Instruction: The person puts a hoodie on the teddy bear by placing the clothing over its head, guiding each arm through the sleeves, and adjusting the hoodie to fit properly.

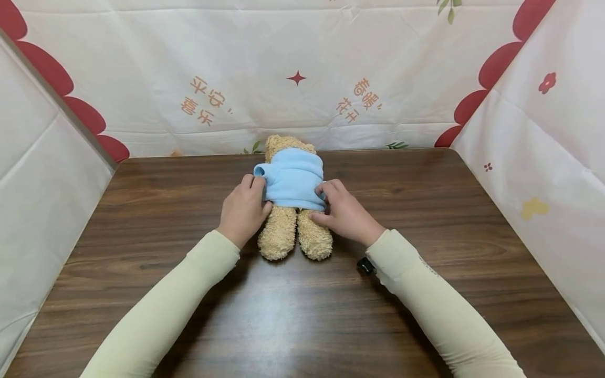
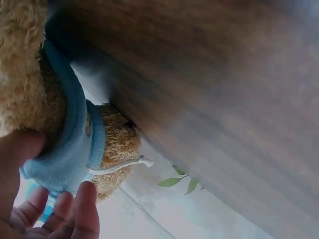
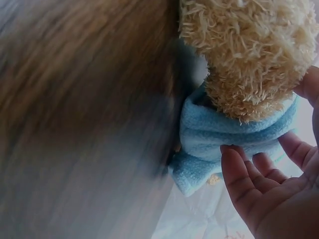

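A curly tan teddy bear (image 1: 278, 236) lies on the table with its legs toward me, its face not showing in the head view. It wears a light blue top (image 1: 295, 176) with a short sleeve sticking out on the left. At the top's lower left, my left hand (image 1: 243, 207) holds the fabric between thumb and fingers (image 2: 84, 201). On the other side, my right hand (image 1: 347, 212) touches the top with loosely bent, spread fingers (image 3: 237, 172). Its thumb is apart from them, by the bear's leg (image 3: 259, 50). A white drawstring (image 2: 119, 165) hangs near the bear's head in the left wrist view.
The dark wood table (image 1: 264, 320) extends around the bear. A white printed cloth (image 1: 298, 42) with red scallops hangs behind the table and along both sides. A small black device (image 1: 366, 265) sits under my right wrist.
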The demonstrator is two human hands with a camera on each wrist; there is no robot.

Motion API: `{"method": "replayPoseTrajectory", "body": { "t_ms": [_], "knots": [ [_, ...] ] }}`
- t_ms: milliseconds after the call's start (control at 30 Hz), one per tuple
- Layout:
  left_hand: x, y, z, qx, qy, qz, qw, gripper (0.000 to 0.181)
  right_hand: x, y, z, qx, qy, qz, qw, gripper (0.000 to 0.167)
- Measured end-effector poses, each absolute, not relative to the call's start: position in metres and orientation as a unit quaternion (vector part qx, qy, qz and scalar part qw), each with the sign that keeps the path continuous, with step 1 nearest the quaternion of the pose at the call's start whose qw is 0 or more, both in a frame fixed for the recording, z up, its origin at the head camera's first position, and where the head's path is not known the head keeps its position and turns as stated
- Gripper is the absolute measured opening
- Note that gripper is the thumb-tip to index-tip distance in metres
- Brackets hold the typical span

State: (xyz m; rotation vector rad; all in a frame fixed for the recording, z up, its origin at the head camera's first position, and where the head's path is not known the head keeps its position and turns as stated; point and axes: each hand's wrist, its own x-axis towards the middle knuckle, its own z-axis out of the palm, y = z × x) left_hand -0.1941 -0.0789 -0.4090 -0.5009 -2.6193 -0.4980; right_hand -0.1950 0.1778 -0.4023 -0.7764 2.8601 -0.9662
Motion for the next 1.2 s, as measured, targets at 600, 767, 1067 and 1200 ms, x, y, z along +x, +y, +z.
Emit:
{"method": "replayPoseTrajectory", "body": {
  "t_ms": [600, 767, 1067, 1200],
  "knots": [
    [-0.207, -0.073, -0.415, -0.179, -0.918, -0.287, 0.205, 0.014, -0.193, 0.173, -0.403, -0.228, 0.924, -0.306, 0.012, 0.041],
    [-0.210, -0.073, -0.413, -0.154, -0.935, -0.266, 0.175, 0.007, -0.192, 0.172, -0.402, -0.234, 0.922, -0.307, 0.010, 0.040],
    [-0.212, -0.073, -0.413, -0.174, -0.943, -0.235, 0.158, 0.009, -0.192, 0.173, -0.402, -0.238, 0.924, -0.301, 0.008, 0.040],
    [-0.210, -0.076, -0.413, -0.177, -0.939, -0.254, 0.150, 0.016, -0.193, 0.175, -0.402, -0.234, 0.923, -0.304, 0.014, 0.041]
  ]
}}
